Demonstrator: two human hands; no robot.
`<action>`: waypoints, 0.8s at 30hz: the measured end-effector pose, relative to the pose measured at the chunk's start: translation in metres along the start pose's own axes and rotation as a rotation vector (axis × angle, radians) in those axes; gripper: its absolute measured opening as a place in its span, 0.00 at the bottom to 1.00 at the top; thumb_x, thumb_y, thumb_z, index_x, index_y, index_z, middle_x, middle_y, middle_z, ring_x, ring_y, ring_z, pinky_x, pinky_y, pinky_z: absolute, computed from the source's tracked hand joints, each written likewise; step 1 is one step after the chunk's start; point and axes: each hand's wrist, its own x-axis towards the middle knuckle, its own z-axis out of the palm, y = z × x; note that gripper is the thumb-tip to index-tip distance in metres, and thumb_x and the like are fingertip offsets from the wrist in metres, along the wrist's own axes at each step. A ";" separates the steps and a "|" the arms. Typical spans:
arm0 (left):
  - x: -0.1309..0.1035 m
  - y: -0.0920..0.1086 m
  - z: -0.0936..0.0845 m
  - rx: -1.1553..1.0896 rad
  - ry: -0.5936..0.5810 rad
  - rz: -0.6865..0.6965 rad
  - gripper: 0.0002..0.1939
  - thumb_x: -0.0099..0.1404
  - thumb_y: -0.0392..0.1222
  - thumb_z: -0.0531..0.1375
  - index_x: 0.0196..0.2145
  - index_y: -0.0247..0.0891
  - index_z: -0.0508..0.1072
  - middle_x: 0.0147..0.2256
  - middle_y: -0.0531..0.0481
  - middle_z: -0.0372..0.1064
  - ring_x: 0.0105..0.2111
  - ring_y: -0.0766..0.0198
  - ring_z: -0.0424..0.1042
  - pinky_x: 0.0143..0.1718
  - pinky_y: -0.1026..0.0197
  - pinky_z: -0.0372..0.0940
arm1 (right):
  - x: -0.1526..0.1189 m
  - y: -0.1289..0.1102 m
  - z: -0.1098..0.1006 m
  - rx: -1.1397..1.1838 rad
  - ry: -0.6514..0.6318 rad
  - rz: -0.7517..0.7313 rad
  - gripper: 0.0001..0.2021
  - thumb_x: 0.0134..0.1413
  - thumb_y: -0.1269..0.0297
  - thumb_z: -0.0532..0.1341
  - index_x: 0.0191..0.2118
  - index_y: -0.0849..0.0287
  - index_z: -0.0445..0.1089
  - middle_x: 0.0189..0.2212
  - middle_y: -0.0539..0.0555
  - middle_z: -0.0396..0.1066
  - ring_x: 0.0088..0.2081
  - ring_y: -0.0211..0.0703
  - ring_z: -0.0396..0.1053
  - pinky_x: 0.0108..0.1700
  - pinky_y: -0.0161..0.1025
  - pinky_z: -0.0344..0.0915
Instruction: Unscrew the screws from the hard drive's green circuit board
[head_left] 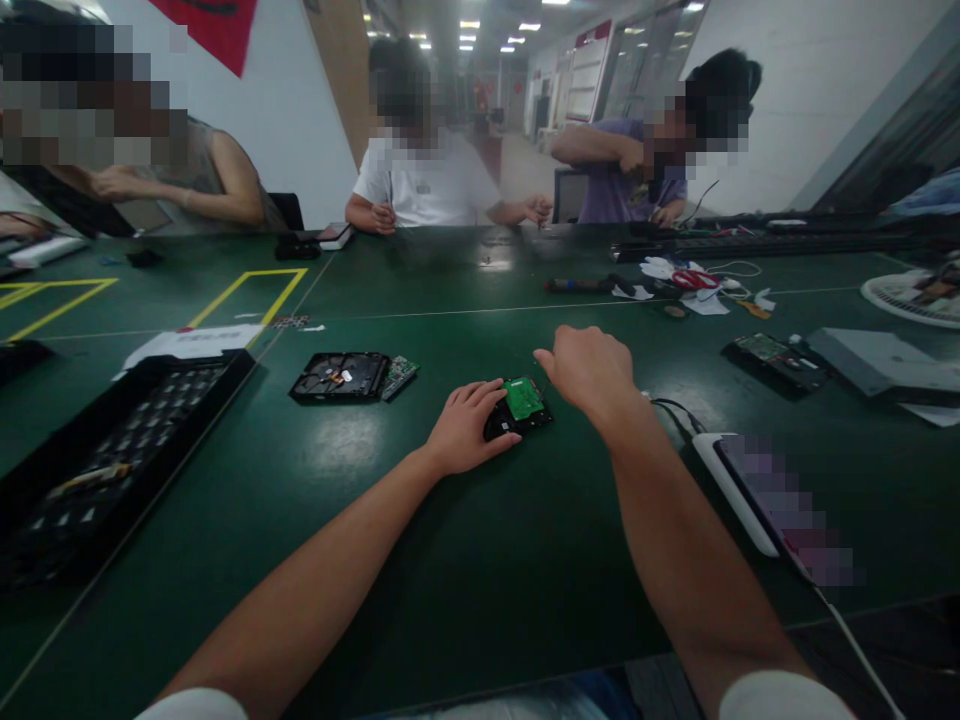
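Note:
A black hard drive (536,418) with a green circuit board (524,399) on its upper face lies flat on the green table. My left hand (469,428) grips it from the left, fingers over the far side and thumb along the near edge, hiding its left part. Just right of the drive and a little above it is my right hand (592,368). Its fingers are curled in and the thumb points left; whatever they hold, if anything, is hidden. Left of my hands lies another opened drive (341,377), with a loose circuit board (399,377) against its right side.
A long black tray (202,390) stands at left. To the right are a phone (772,500) on a white case, another drive (776,362) and a grey box (885,362). A dark-handled tool (577,286) and scraps lie farther back. Several people sit across the table.

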 end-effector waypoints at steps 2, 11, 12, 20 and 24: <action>0.000 0.000 0.000 0.001 -0.001 -0.002 0.39 0.67 0.66 0.64 0.68 0.44 0.65 0.70 0.42 0.60 0.69 0.41 0.59 0.69 0.35 0.55 | -0.001 0.000 0.000 0.019 -0.013 -0.005 0.19 0.69 0.52 0.58 0.49 0.63 0.76 0.43 0.71 0.80 0.46 0.63 0.79 0.44 0.50 0.71; 0.000 -0.001 0.002 0.019 -0.004 0.004 0.39 0.67 0.66 0.63 0.68 0.43 0.65 0.70 0.41 0.60 0.68 0.41 0.59 0.69 0.36 0.54 | 0.003 0.011 -0.002 0.149 -0.042 -0.233 0.09 0.62 0.70 0.59 0.45 0.59 0.74 0.46 0.61 0.79 0.46 0.53 0.76 0.47 0.45 0.68; 0.000 0.000 0.001 0.017 -0.004 0.003 0.39 0.67 0.66 0.63 0.68 0.43 0.65 0.70 0.41 0.60 0.69 0.41 0.59 0.69 0.36 0.54 | 0.003 0.011 -0.002 0.138 -0.043 -0.230 0.08 0.62 0.69 0.59 0.44 0.58 0.75 0.45 0.61 0.80 0.45 0.53 0.76 0.47 0.44 0.68; 0.000 0.000 0.001 0.011 -0.009 -0.003 0.39 0.67 0.66 0.63 0.68 0.43 0.65 0.70 0.42 0.59 0.69 0.41 0.59 0.69 0.35 0.54 | 0.003 0.008 -0.001 0.085 -0.025 -0.169 0.09 0.67 0.63 0.60 0.44 0.60 0.76 0.42 0.64 0.81 0.46 0.60 0.78 0.43 0.47 0.70; 0.000 -0.001 0.002 0.005 -0.007 -0.003 0.39 0.67 0.66 0.63 0.68 0.44 0.65 0.70 0.42 0.60 0.69 0.41 0.59 0.69 0.35 0.54 | 0.003 0.007 0.003 0.057 -0.014 -0.146 0.10 0.68 0.62 0.59 0.45 0.61 0.76 0.43 0.66 0.80 0.46 0.60 0.78 0.43 0.48 0.71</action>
